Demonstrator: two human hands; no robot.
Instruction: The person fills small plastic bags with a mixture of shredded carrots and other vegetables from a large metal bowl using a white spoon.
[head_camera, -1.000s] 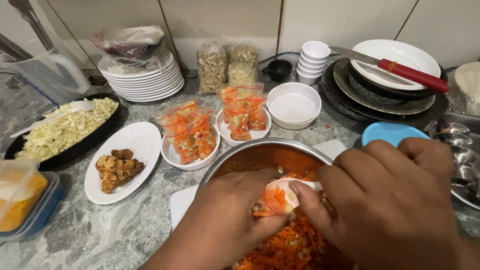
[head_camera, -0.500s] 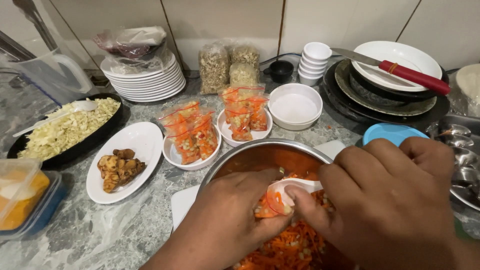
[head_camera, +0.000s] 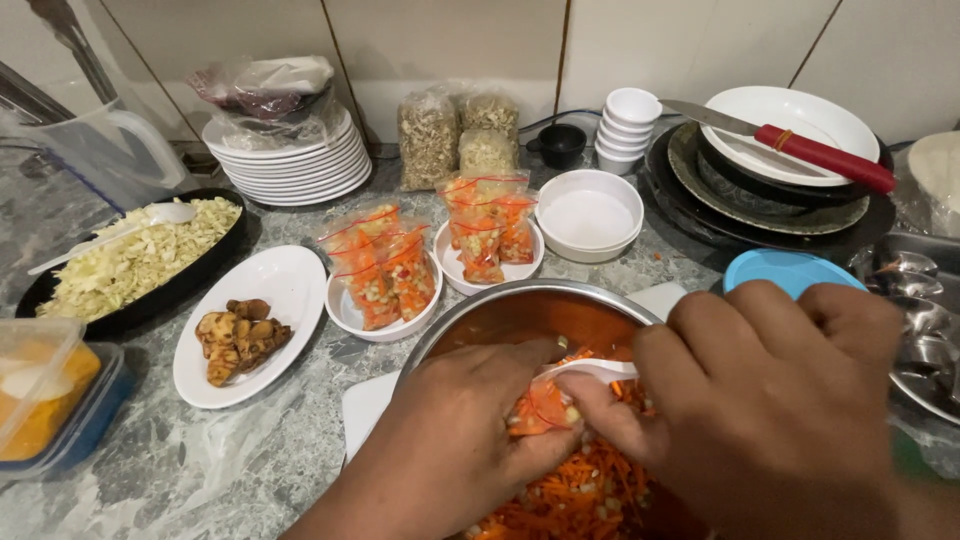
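Here my left hand (head_camera: 455, 445) and right hand (head_camera: 760, 400) pinch 1 small clear plastic bag of shredded carrot (head_camera: 545, 405) over the round steel bowl (head_camera: 520, 310); light, limp, probably slippery, best gripped at its mouth

The scene is evenly and warmly lit from above; soft shadows are cast beneath the two hands, and slight glare is seen on the round steel bowl (head_camera: 520, 305).
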